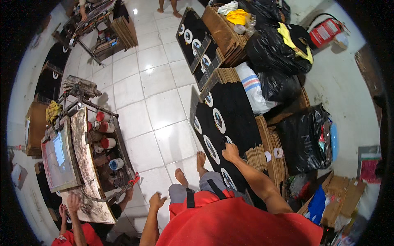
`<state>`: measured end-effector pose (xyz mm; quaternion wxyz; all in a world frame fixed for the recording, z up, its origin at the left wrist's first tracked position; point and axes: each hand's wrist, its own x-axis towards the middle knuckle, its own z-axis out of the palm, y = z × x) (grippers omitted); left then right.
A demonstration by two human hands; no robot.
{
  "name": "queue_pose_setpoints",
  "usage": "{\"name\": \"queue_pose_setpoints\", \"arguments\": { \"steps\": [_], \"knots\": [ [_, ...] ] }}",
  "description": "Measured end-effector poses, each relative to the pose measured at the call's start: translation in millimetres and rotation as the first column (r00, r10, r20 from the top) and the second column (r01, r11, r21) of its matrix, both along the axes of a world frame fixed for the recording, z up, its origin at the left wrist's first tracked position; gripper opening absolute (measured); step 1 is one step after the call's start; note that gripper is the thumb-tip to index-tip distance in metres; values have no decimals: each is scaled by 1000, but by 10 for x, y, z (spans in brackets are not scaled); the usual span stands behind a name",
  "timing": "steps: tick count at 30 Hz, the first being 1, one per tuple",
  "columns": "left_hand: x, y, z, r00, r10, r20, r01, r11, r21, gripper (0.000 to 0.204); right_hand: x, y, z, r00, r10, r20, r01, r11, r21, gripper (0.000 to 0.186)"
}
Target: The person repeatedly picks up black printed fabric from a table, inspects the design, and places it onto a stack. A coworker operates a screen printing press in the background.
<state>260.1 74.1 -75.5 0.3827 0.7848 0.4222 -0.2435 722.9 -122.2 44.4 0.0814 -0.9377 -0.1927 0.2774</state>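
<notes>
Black panels [240, 115] printed with white ovals lie on stacks of brown boards [254, 156] along my right side. My right hand [230, 151] reaches onto the nearer panels, closed at a white oval on something dark I cannot make out. My left hand [157, 200] hangs over the tiled floor beside my leg, fingers apart and holding nothing. My bare feet [180, 175] stand next to the stacks.
A cart [98, 164] with a screen frame and paint tubs stands left, another person's hand [74, 203] beside it. Black bags [305, 141], a fire extinguisher [324, 33] and cardboard [351, 197] line the right wall. Another person's feet [174, 11] show farther ahead.
</notes>
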Motion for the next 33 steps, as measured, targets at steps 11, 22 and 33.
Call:
{"name": "queue_pose_setpoints", "arguments": {
  "steps": [11,22,33],
  "knots": [
    [11,-965,75,287,918,-275,-939,213,-270,28,794,-306,-1235,989,51,139,-50,999,-13,39],
    [661,-650,275,380,913,-147,-900,328,-288,17,1614,31,-1842,990,-98,98,102,994,-30,32],
    [515,-767,176,279,935,-221,-949,233,-213,20,1908,44,-2187,983,-4,181,32,988,-152,29]
  ]
}}
